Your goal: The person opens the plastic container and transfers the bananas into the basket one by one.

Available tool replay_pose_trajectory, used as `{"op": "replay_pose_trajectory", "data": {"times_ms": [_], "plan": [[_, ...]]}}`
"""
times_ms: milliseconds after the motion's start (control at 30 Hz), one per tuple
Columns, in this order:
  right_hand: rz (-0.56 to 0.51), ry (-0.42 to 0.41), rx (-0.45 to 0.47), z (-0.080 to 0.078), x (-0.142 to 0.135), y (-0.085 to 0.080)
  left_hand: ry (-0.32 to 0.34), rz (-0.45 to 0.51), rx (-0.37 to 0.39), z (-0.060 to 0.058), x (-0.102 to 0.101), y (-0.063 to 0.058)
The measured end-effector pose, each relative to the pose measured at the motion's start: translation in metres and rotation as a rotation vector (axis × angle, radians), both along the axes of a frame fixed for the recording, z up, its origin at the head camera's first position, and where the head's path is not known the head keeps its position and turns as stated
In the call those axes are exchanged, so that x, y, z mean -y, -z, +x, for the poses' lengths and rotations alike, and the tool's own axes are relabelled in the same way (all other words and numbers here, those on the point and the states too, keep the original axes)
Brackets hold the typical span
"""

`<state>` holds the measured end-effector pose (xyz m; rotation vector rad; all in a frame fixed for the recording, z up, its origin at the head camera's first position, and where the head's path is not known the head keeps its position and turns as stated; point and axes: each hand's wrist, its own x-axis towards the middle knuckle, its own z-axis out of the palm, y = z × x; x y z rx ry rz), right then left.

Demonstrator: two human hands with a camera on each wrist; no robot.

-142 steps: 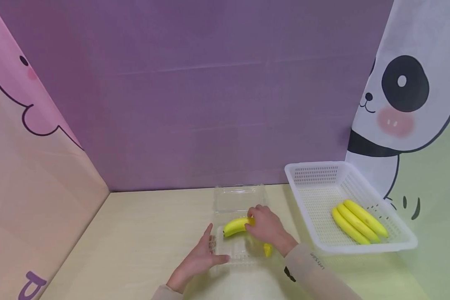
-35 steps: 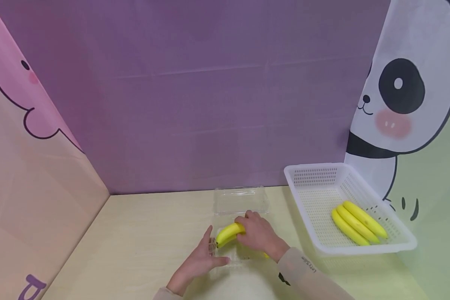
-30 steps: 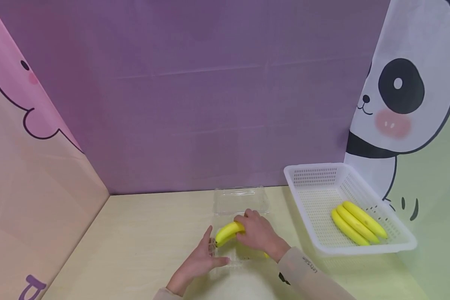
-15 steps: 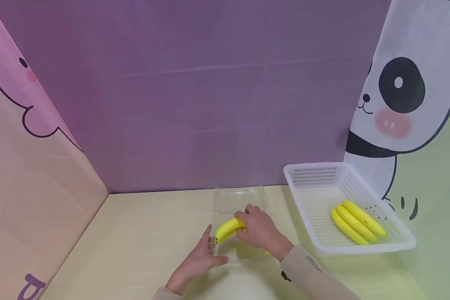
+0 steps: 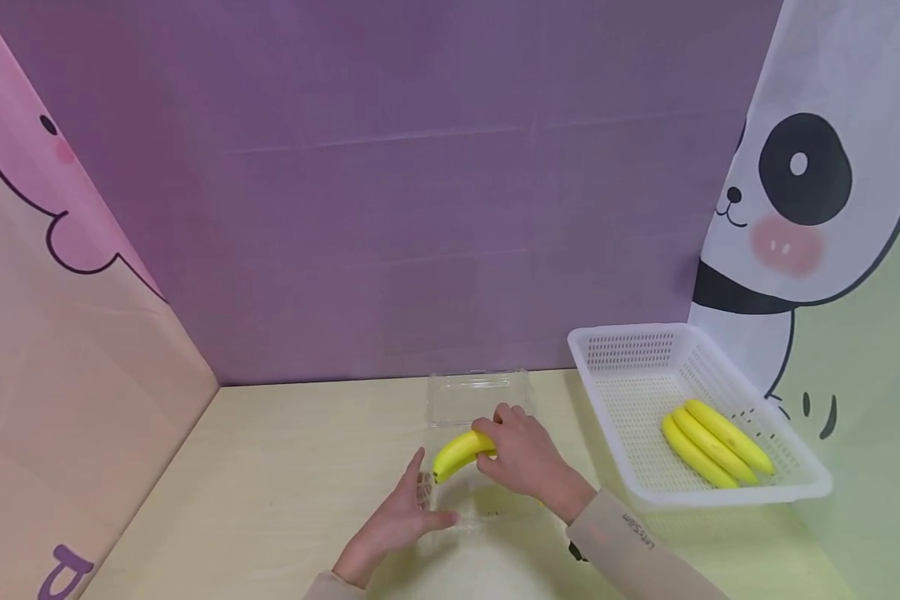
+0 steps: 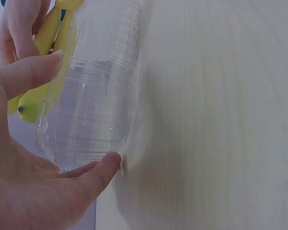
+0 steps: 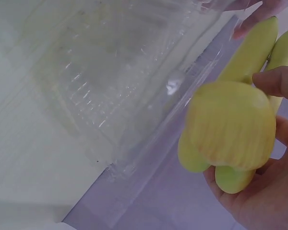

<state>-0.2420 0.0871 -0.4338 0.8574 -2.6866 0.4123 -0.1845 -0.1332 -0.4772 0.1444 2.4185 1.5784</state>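
Note:
In the head view my right hand [image 5: 525,454] grips a bunch of yellow bananas [image 5: 459,456] above the base of a clear plastic clamshell box. The box's lid [image 5: 478,402] is folded back away from me. In the right wrist view, thumb and fingers wrap the bunch from the side, its broad crown [image 7: 230,127] facing the camera. My left hand [image 5: 401,517] holds the left end of the box. The left wrist view has the thumb at the rim of the box [image 6: 93,115] and the fingers around its lower corner. Banana tips [image 6: 31,104] hang beside the thumb there.
A white perforated basket [image 5: 727,500] stands at the right of the pale wooden table [image 5: 307,467]. Inside it lie three bananas [image 5: 708,446]. A purple backdrop [image 5: 375,250] rises behind the table, with printed side panels left and right.
The bananas have tilted, tips lower, and dipped toward me. In the last second my right hand has shifted them slightly away and to the right. My left hand keeps its hold on the box.

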Motion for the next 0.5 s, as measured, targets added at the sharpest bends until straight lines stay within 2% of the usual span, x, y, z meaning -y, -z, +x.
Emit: {"op": "replay_pose_trajectory", "data": {"times_ms": [233, 500], "plan": [[0.002, -0.003, -0.027, 0.001, -0.002, -0.004, -0.003, -0.006, -0.002, -0.002, 0.000, 0.000], [0.012, -0.016, -0.104, 0.003, -0.007, -0.012, 0.000, -0.013, -0.003, -0.002, 0.000, 0.000]]}}
